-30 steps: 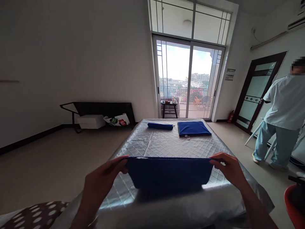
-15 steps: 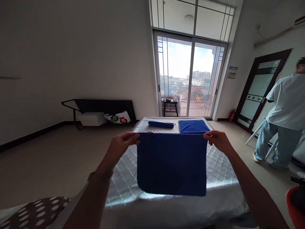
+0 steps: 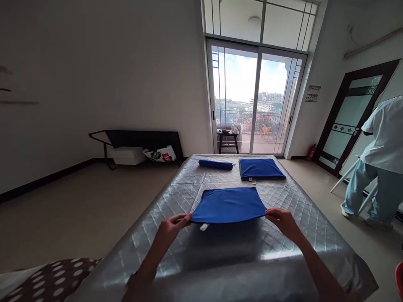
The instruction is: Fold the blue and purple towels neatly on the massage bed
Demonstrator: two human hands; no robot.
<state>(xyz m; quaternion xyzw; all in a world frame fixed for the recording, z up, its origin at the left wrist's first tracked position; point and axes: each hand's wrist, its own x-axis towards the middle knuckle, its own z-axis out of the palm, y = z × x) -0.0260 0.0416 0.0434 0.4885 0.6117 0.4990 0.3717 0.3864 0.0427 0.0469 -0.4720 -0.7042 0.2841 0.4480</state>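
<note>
Between my hands a blue cloth is stretched nearly flat, low over a silver quilted cover. My left hand pinches its near left corner, and my right hand pinches the near right corner. A small white tag hangs from the near edge. Whether the far edge of the cloth rests on the cover, I cannot tell. Beyond it lie a rolled blue cloth at the left and a folded blue cloth at the right.
A person in a white top stands at the right by a glass-panelled door. Along the left wall are a black bench and a white box. Polka-dot fabric lies at the lower left. Behind the cover is a sliding glass door.
The cloth hung upright from my raised hands. Both hands have come down and toward me, and it now spreads out almost level over the cover, its free edge pointing away.
</note>
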